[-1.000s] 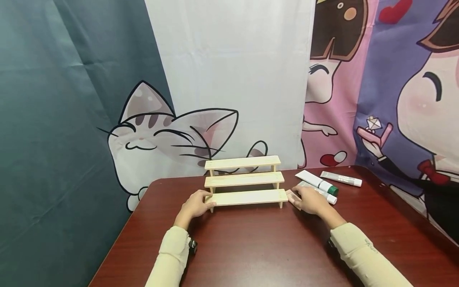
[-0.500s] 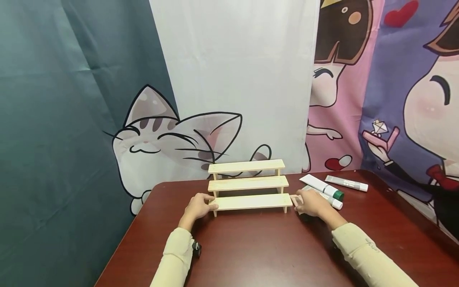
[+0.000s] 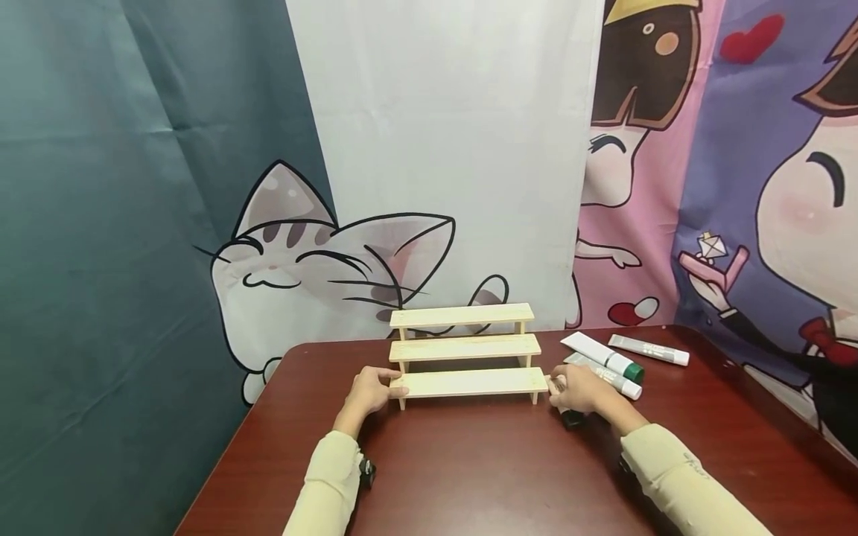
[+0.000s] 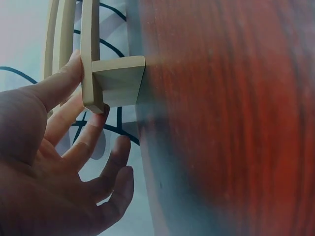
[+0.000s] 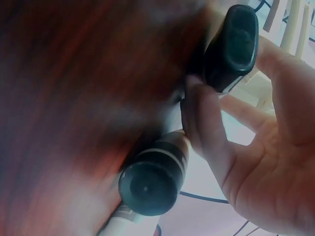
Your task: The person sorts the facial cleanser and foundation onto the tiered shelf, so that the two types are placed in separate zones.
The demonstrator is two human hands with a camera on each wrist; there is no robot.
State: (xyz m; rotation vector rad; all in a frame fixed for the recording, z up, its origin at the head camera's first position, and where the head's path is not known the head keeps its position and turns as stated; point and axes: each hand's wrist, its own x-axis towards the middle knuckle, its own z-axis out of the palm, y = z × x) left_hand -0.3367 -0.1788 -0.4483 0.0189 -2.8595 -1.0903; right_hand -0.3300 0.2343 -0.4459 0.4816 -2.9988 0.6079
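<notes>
Pinching the wooden stand (image 3: 465, 348) at its lower left end is the left hand (image 3: 369, 391); beside the lower right end, the right hand (image 3: 582, 389) pinches a black-capped tube (image 3: 570, 418) (probably light and soft-walled, best held near its stiff cap (image 5: 240, 42)).
</notes>
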